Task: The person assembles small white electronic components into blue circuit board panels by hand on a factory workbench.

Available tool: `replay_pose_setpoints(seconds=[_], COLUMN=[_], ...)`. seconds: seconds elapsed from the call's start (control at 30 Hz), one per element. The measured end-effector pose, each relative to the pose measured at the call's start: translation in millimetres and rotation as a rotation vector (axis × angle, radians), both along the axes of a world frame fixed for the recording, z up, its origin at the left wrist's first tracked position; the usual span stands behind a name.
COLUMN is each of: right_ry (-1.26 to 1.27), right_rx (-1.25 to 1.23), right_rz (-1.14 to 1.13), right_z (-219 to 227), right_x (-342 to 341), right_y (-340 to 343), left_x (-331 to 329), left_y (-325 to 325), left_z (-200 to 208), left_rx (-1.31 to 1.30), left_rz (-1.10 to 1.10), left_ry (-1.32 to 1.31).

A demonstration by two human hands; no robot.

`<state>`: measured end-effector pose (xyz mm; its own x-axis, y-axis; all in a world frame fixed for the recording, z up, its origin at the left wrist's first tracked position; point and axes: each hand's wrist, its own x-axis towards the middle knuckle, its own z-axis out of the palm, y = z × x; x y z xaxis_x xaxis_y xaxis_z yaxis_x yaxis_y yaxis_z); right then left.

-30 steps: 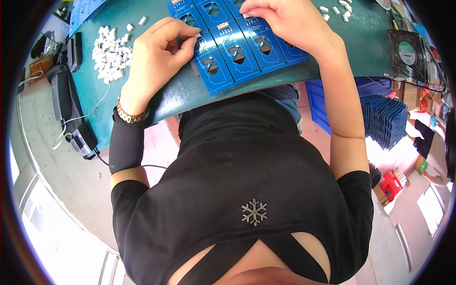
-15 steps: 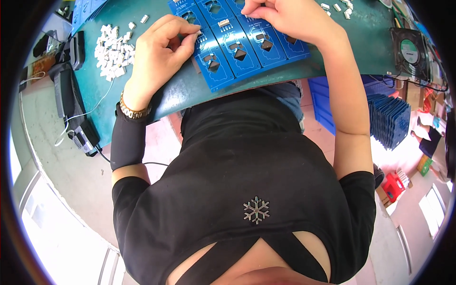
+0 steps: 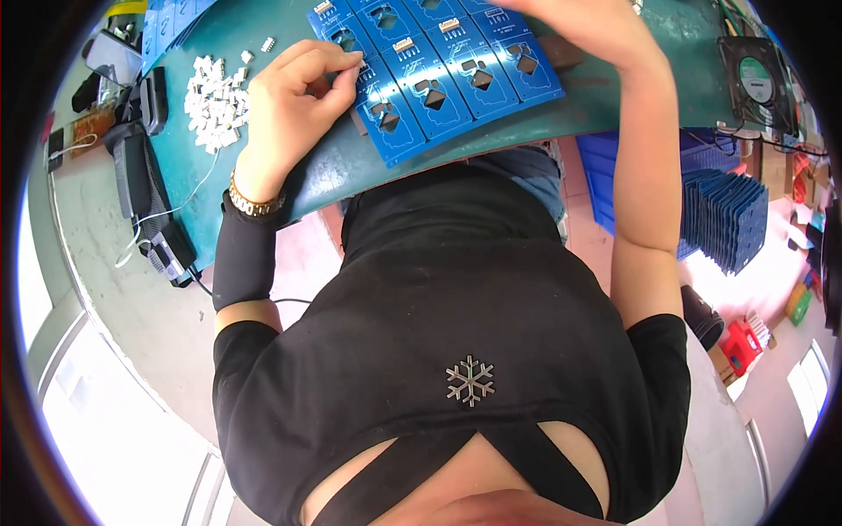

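A blue circuit board panel [image 3: 438, 130] with dark diamond-shaped openings lies on the green table in front of me. My left hand [image 3: 303, 101] rests at its left side, thumb and forefinger pinched over the edge; whatever is between them is too small to make out. White pin connectors sit in the panel's upper part, among them one white connector [image 3: 403, 47] and another white connector [image 3: 451, 28]. Beyond the panel's upper right, my right hand [image 3: 592, 24] reaches to the top of the picture, its fingertips cut off.
A heap of white connectors [image 3: 216, 103] lies left of my left hand. More blue panels [image 3: 171, 26] are at the far left. A black fan [image 3: 756, 92] stands on the table's right. Below it, a blue crate [image 3: 601, 184] and a stack of blue boards [image 3: 724, 219] stand beside the table.
My right hand has left the panel, moving up and to the right. A white connector shows where its fingers were pinching. My left hand stays at the panel's left side.
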<state>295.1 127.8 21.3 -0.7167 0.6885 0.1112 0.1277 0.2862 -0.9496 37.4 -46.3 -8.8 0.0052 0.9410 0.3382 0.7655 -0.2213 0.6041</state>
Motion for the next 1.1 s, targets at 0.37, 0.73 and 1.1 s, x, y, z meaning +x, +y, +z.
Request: replay_pose_setpoints(seconds=[0.37, 0.73, 1.1], right_ry=[0.092, 0.08, -0.225], right_rx=[0.137, 0.212, 0.525], right_rz=[-0.488, -0.592, -0.493], right_z=[-43, -65, -45], right_x=[66, 79, 60], right_y=[-6, -4, -5], left_x=[-2, 7, 3], left_y=[3, 0, -4], left_z=[1, 13, 21], left_rx=[-0.02, 0.037, 0.027], left_rz=[-0.023, -0.111, -0.184], left_ry=[-0.019, 0.156, 0.291])
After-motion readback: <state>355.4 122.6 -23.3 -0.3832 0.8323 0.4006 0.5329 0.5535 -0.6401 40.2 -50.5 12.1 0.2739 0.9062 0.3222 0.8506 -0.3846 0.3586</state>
